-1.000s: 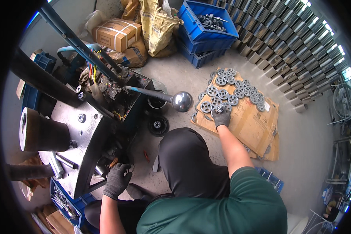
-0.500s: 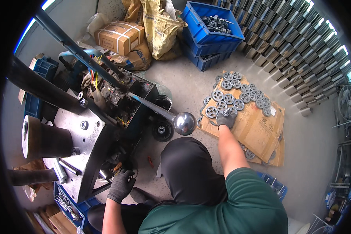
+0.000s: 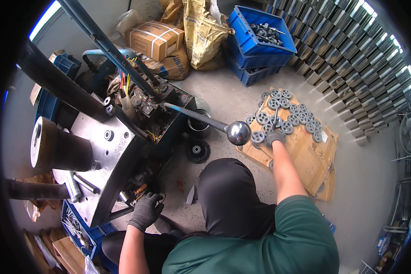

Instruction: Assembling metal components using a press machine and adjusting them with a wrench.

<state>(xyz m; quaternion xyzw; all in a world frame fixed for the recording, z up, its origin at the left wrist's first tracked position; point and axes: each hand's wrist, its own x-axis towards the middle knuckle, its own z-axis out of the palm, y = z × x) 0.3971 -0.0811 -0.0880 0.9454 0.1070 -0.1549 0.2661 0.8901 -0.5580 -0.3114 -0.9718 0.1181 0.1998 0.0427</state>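
My right hand (image 3: 274, 137), in a dark grey glove, is closed on a slim metal rod (image 3: 276, 114) that points away from me over the cardboard. Around it lie several grey spoked wheels (image 3: 262, 118) on flattened cardboard (image 3: 313, 157). The rod's lower end is hidden by my fingers. My left hand (image 3: 145, 212), also gloved, hangs beside the front edge of the metal machine table (image 3: 96, 169). Its fingers are loosely bent and apart, with nothing visible in them. On that table are a small bearing-like ring (image 3: 108, 135) and metal tubes (image 3: 85, 184).
A lever with a shiny ball end (image 3: 238, 133) juts out between the machine and the cardboard. Stacked blue crates (image 3: 260, 45) hold metal parts at the back. Metal cylinders (image 3: 338, 59) are stacked along the right wall. A blue bin of rods (image 3: 80, 230) stands lower left.
My right hand has shifted slightly to the right, and the rod in it now shows lengthwise above the wheels. My left hand has moved a little to the right. The whole view has shifted.
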